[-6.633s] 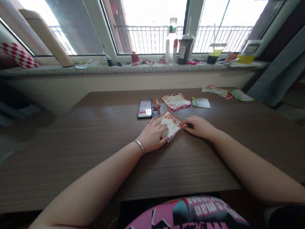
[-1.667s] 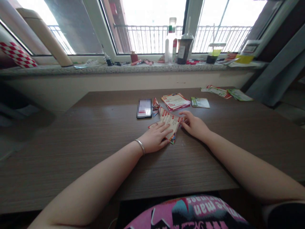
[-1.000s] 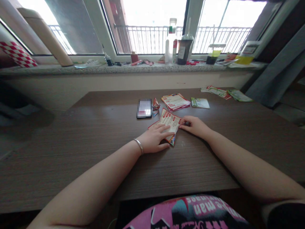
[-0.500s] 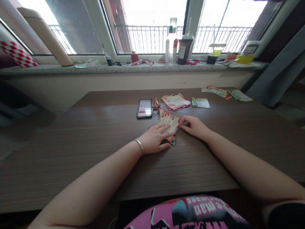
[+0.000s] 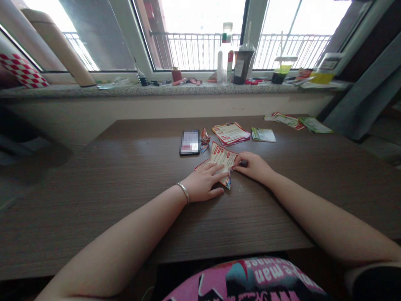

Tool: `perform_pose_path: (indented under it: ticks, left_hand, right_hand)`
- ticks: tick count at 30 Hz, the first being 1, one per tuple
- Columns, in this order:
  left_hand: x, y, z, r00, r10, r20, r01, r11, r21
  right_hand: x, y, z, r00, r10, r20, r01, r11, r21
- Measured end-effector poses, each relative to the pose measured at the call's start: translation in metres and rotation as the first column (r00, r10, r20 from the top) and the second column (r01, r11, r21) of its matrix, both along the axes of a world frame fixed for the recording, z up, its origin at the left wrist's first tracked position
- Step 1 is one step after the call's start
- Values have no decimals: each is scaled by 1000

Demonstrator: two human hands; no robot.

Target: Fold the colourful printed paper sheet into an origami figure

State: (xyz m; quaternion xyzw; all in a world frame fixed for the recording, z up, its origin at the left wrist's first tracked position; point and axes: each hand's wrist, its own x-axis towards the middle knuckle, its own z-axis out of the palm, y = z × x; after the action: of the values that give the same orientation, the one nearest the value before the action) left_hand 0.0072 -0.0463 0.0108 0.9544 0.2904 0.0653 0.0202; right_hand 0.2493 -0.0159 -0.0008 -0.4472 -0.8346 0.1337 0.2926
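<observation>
Evidently the printed paper (image 5: 222,154) was thin and light, lying under the spread fingers of the left hand (image 5: 203,184), which pressed flat and gripped nothing. Just to that hand's right, the right hand (image 5: 255,167) pinched the paper's near-right edge between thumb and fingertips. The sheet bent upward between the two hands, so it was likely springy yet easily creased; a hard tug might tear it, and its printed face could prove slippery. Its edges and corners seemed the best hold, with a flat palm as anchor. Beyond both hands lay a stack of similar sheets (image 5: 231,133); beyond the left fingertips, a phone (image 5: 189,143).
</observation>
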Motion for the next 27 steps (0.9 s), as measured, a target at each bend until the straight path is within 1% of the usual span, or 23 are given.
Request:
perform_pose_path:
  ticks: [2, 5, 9, 11, 15, 19, 22, 27]
  left_hand:
    - [0, 0, -1, 1000, 0, -5, 0, 1000, 21]
    - [0, 0, -2, 1000, 5, -16, -5, 999, 32]
    - [0, -2, -1, 1000, 1, -12, -1, 999, 40]
    - [1, -3, 0, 1000, 0, -11, 0, 999, 46]
    - [3, -8, 5, 1000, -4, -13, 5, 998, 57]
    - [5, -11, 7, 1000, -4, 12, 3, 998, 61]
    - [5, -10, 6, 999, -6, 31, 4, 999, 54]
    - [6, -8, 2, 999, -43, 25, 42, 999, 7]
  right_hand:
    - [-2, -1, 1, 1000, 7, -18, -7, 1000, 14]
    - [-2, -1, 2, 997, 50, -63, -49, 999, 14]
    - [2, 4, -1, 991, 52, -120, -59, 997, -52]
    - [5, 7, -2, 994, 47, -94, -52, 997, -53]
    - [10, 11, -1, 993, 114, -32, -115, 993, -4]
    - [10, 12, -2, 984, 170, -48, -170, 985, -2]
    - [9, 13, -3, 985, 165, -58, -165, 986, -5]
    - [8, 12, -3, 983, 161, -86, -164, 986, -29]
